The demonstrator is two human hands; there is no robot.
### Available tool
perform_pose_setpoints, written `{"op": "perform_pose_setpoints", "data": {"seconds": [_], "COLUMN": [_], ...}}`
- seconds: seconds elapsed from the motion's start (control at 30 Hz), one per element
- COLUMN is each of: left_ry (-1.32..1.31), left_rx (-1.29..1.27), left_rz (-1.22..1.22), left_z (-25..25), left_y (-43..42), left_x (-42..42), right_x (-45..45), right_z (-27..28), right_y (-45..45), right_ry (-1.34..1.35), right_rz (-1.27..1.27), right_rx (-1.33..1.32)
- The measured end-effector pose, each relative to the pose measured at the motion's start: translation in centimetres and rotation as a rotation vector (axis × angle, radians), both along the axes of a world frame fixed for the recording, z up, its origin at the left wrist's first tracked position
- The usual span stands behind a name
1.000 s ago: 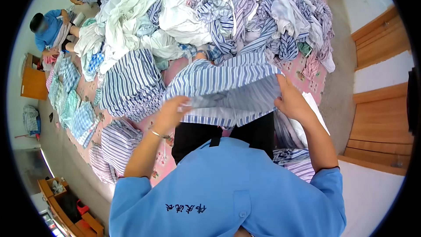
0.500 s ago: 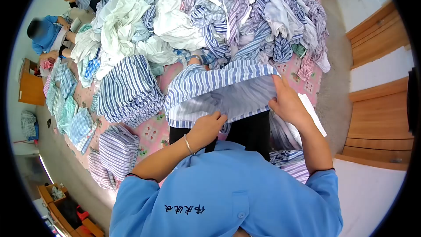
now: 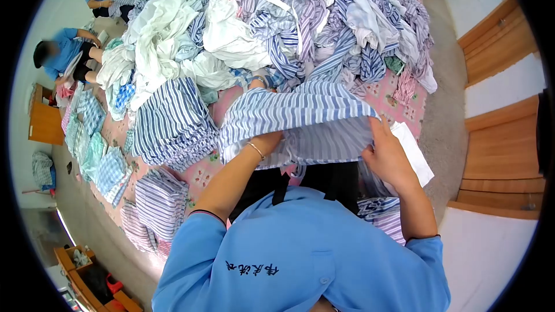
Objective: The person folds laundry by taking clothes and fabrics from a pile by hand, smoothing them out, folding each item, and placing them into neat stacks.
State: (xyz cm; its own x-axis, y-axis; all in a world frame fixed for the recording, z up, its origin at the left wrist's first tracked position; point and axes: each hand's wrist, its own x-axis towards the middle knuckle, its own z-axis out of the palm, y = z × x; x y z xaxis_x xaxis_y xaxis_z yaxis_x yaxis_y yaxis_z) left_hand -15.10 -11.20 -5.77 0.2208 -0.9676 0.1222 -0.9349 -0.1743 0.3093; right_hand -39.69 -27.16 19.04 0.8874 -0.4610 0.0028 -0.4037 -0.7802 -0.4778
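A blue-and-white striped garment spreads across my lap, its wide opening turned toward me and its paler inside showing. My right hand pinches the garment's edge at the right end of the opening, thumb below and fingers above. At the left end, my left hand, with a bracelet at the wrist, reaches into the opening. Its fingers are hidden by the cloth, so their grip cannot be made out. Left of the garment stands a folded stack of blue-striped clothes.
A large heap of loose striped and pale laundry fills the far side of the pink floral mat. Purple-striped folded clothes and checked ones lie left. Two people sit at far left. Wooden doors line the right wall.
My left hand has moved from the near edge up into the garment's opening. The upper edge has risen into a rounder arch, while my right hand keeps its hold and shifts slightly right.
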Motion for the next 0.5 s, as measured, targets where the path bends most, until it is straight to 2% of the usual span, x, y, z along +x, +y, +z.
{"op": "perform_pose_setpoints", "data": {"seconds": [0.07,0.13,0.2,0.27,0.37,0.47,0.5], "left_ry": [0.127,0.441,0.341,0.387,-0.025,-0.042,-0.019], "left_rx": [0.062,0.424,0.257,0.373,0.049,0.187,0.174], "left_rz": [0.086,0.222,0.331,0.399,0.203,0.283,0.293], "left_z": [0.2,0.4,4.1,7.6,7.9,5.2,5.2], "left_y": [0.9,3.7,6.9,10.2,16.4,19.9,20.4], "left_x": [0.8,2.7,3.3,3.1,0.8,-0.1,-0.3], "right_x": [-1.0,-1.7,-2.6,-4.3,-7.4,-9.2,-9.7], "right_z": [-0.1,-0.6,-2.1,-5.2,-10.6,-14.8,-16.3], "right_y": [-0.8,-1.7,-2.9,-4.5,-5.7,-5.0,-5.1], "right_ry": [-0.019,0.019,0.052,0.089,0.248,0.226,0.153], "right_rz": [-0.022,-0.111,-0.193,-0.268,-0.351,-0.318,-0.221], "right_rx": [-0.061,-0.105,-0.126,-0.121,-0.104,-0.043,-0.123]}}
